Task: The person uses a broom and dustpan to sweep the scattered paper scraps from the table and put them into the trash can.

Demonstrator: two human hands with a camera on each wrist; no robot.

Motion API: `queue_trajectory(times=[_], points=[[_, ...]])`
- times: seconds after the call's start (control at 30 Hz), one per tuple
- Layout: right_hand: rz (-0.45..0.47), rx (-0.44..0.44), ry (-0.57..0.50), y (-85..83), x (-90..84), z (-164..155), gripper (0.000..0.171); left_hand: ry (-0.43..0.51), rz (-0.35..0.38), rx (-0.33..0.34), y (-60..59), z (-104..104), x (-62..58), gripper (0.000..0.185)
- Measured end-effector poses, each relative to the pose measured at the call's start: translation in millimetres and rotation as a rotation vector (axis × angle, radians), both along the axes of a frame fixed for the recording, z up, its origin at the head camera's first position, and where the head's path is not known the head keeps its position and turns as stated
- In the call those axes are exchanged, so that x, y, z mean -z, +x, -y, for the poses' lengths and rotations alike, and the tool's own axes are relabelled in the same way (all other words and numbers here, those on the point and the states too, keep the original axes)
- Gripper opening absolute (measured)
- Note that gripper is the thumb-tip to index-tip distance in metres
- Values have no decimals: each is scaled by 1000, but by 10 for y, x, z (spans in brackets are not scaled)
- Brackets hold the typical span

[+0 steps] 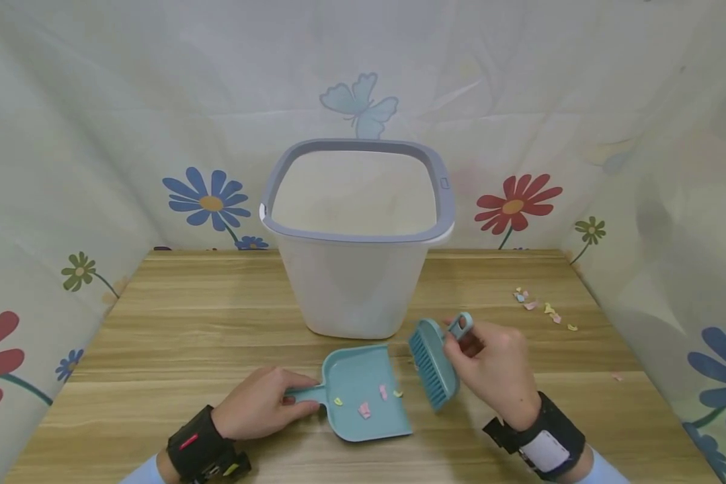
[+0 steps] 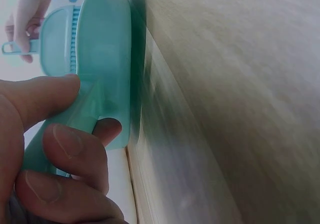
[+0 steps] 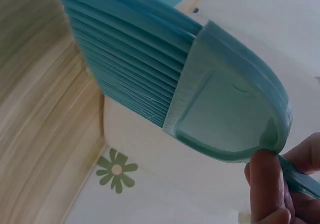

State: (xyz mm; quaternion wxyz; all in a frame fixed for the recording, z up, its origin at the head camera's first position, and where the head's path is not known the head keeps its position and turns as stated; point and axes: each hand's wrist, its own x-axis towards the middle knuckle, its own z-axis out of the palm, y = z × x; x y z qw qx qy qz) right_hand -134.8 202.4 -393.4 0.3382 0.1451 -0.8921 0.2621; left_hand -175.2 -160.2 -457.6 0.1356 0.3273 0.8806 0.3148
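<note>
My left hand [image 1: 265,405] grips the short handle of a teal dustpan [image 1: 363,376], which lies on the wooden table. On its pan rest several small paper scraps [image 1: 364,409], pink and yellow. In the left wrist view, thumb and fingers [image 2: 75,149] wrap round that handle. My right hand [image 1: 497,366] pinches the handle of a matching teal brush [image 1: 437,366]. The brush is to the right of the pan's open edge, bristles facing the pan. Up close in the right wrist view, the brush head [image 3: 230,108] appears tilted above the wood.
A white bin [image 1: 353,289] with a grey-blue rim stands behind the dustpan. More paper scraps [image 1: 544,308] lie scattered at the table's right back, with one pink scrap [image 1: 617,377] nearer the right edge. Flower-printed curtains [image 1: 97,168] enclose the wooden table [image 1: 206,309].
</note>
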Motion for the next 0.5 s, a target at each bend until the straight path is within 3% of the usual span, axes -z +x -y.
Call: queue_trajectory(times=[0.23,0.5], points=[[16,127,111,10,6,-53,3,3,-13,-13,13,66,20,40],[-21,119,140,12,-23,-98,5,1,-15,-16,12,83,22,40]])
